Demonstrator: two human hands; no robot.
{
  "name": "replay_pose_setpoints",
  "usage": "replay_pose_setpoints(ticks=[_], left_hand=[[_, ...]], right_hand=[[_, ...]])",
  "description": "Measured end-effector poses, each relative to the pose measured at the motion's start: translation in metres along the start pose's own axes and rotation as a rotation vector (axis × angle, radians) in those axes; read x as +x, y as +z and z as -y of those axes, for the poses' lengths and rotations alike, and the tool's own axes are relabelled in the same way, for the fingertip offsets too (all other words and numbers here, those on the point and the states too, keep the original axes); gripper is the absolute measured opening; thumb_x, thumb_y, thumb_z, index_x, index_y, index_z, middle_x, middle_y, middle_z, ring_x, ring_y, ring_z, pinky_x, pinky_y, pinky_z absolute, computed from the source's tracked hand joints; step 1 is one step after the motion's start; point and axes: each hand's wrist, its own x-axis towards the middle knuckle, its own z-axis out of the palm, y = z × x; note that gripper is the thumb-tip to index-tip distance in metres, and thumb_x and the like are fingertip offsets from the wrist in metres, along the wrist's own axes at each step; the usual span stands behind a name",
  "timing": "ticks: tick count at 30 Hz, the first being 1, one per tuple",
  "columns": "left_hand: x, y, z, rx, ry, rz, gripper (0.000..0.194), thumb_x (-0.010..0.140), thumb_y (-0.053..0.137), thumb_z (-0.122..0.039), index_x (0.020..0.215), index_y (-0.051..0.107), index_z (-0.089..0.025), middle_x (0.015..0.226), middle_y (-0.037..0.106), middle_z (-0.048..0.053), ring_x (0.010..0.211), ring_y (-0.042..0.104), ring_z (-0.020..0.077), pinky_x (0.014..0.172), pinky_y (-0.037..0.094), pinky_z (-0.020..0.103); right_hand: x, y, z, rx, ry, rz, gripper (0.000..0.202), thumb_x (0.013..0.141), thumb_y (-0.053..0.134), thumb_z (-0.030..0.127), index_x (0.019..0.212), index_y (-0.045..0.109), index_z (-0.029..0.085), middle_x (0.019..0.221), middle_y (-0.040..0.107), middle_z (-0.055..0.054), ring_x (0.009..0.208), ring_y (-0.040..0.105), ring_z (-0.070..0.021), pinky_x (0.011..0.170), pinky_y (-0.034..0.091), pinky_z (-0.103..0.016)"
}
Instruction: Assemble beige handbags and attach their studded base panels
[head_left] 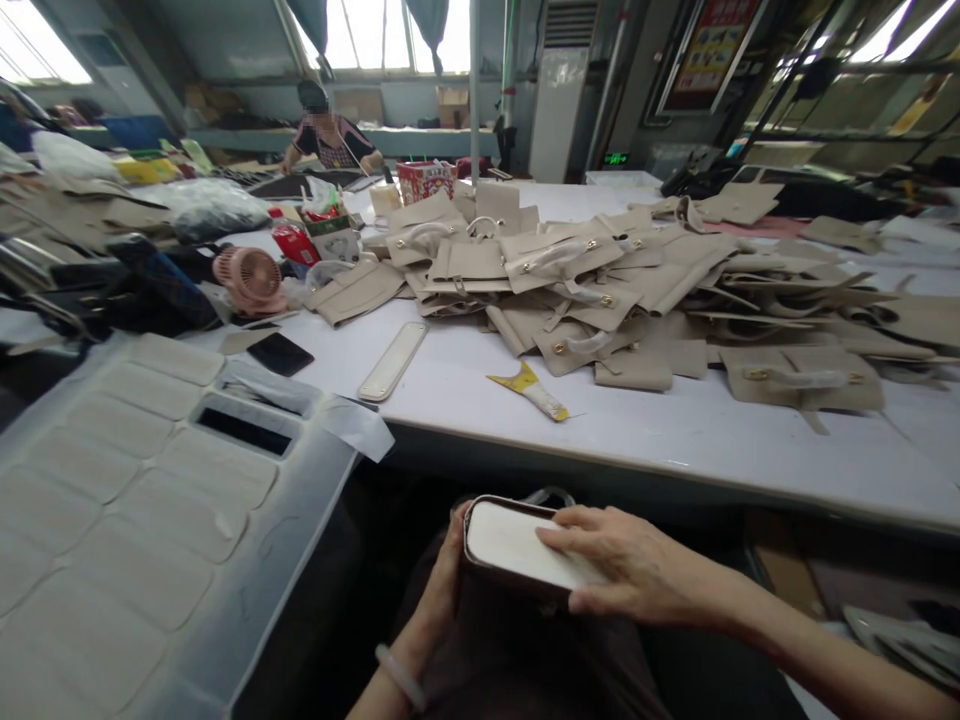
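Over my lap, below the table edge, I hold a small bag [487,580] with dark brown sides and a thin pale rim. A white panel [501,535] with rounded corners lies within that rim, facing up. My left hand [444,580] grips the bag's left end, with its fingers partly hidden behind it. From the right, my right hand [626,565] reaches over the other end, fingertips on the white panel and thumb along the near side. A clear loop [551,495] shows just behind the bag.
Beige bag pieces [570,270] with handles lie heaped across the white table [465,430]. Nearer are a pale strip [394,362], a yellow-handled tool [531,390] and a phone [280,353]. Rounded pale panels [180,505] cover a surface at left. A co-worker [330,140] sits beyond.
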Motion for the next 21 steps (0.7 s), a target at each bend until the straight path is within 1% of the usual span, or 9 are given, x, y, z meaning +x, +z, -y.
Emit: replay_pose_setpoints(ticks=[1,4,7,9,11,14,16,18,21], left_hand=[[-0.001,0.002,-0.002,-0.003,0.008,0.002,0.054,0.090,0.056,-0.059,0.131,0.060,-0.023,0.140,0.058,0.008,0.136,0.045,0.0307,0.116,0.033,0.042],[-0.001,0.006,-0.007,0.017,0.018,-0.007,0.049,0.092,0.055,-0.056,0.130,0.061,-0.025,0.138,0.060,0.006,0.137,0.045,0.0284,0.117,0.032,0.039],[-0.002,0.005,-0.007,0.012,-0.016,-0.031,0.051,0.091,0.054,-0.059,0.129,0.061,-0.026,0.136,0.062,0.006,0.131,0.051,0.0301,0.113,0.038,0.042],[-0.002,0.003,-0.005,0.007,-0.027,-0.051,0.054,0.088,0.056,-0.061,0.130,0.062,-0.026,0.136,0.061,0.006,0.128,0.054,0.0319,0.110,0.042,0.044],[-0.001,0.001,-0.003,0.002,-0.027,-0.047,0.055,0.088,0.056,-0.061,0.130,0.061,-0.026,0.137,0.061,0.006,0.130,0.052,0.0324,0.110,0.042,0.044],[0.001,0.000,-0.001,-0.010,-0.012,-0.038,0.053,0.092,0.052,-0.059,0.130,0.061,-0.024,0.137,0.061,0.008,0.134,0.048,0.0312,0.113,0.037,0.045],[0.002,0.000,0.000,-0.007,0.010,-0.050,0.050,0.094,0.050,-0.057,0.130,0.061,-0.024,0.137,0.060,0.008,0.135,0.047,0.0297,0.116,0.033,0.043],[0.002,0.000,0.000,0.003,0.028,-0.051,0.049,0.094,0.050,-0.056,0.129,0.061,-0.023,0.136,0.061,0.008,0.132,0.049,0.0293,0.116,0.032,0.043],[0.001,0.000,0.002,0.000,0.033,-0.023,0.050,0.095,0.048,-0.056,0.127,0.062,-0.022,0.133,0.063,0.010,0.128,0.053,0.0304,0.114,0.035,0.044]], right_hand=[[0.002,0.002,-0.003,-0.044,0.009,-0.019,0.058,0.085,0.068,0.043,0.140,0.051,0.037,0.137,0.057,-0.007,0.111,0.063,-0.0300,0.093,0.052,-0.047],[0.005,0.014,-0.010,-0.208,0.019,-0.140,0.061,0.085,0.068,0.041,0.142,0.050,0.033,0.141,0.053,-0.014,0.116,0.060,-0.0347,0.094,0.050,-0.053],[0.002,0.025,-0.011,-0.308,-0.049,-0.216,0.054,0.090,0.061,0.030,0.142,0.050,0.030,0.140,0.053,-0.016,0.116,0.060,-0.0324,0.094,0.051,-0.050],[0.000,0.030,-0.008,-0.325,-0.110,-0.222,0.051,0.092,0.054,0.022,0.142,0.050,0.029,0.138,0.056,-0.015,0.114,0.061,-0.0294,0.093,0.053,-0.046],[-0.001,0.034,-0.006,-0.324,-0.129,-0.219,0.052,0.091,0.053,0.019,0.142,0.049,0.028,0.137,0.056,-0.014,0.114,0.061,-0.0290,0.092,0.054,-0.045],[0.003,0.040,-0.006,-0.339,-0.075,-0.247,0.052,0.090,0.052,0.018,0.141,0.051,0.027,0.142,0.052,-0.016,0.118,0.059,-0.0320,0.093,0.053,-0.050],[0.006,0.042,-0.007,-0.343,-0.044,-0.270,0.048,0.090,0.051,0.017,0.138,0.054,0.025,0.146,0.048,-0.018,0.119,0.058,-0.0334,0.092,0.052,-0.052],[0.009,0.045,-0.005,-0.319,-0.040,-0.275,0.044,0.091,0.051,0.018,0.134,0.058,0.025,0.146,0.049,-0.017,0.118,0.059,-0.0325,0.093,0.053,-0.052],[0.011,0.048,-0.002,-0.292,-0.058,-0.264,0.043,0.091,0.051,0.018,0.133,0.058,0.023,0.143,0.053,-0.011,0.115,0.059,-0.0306,0.095,0.052,-0.050]])
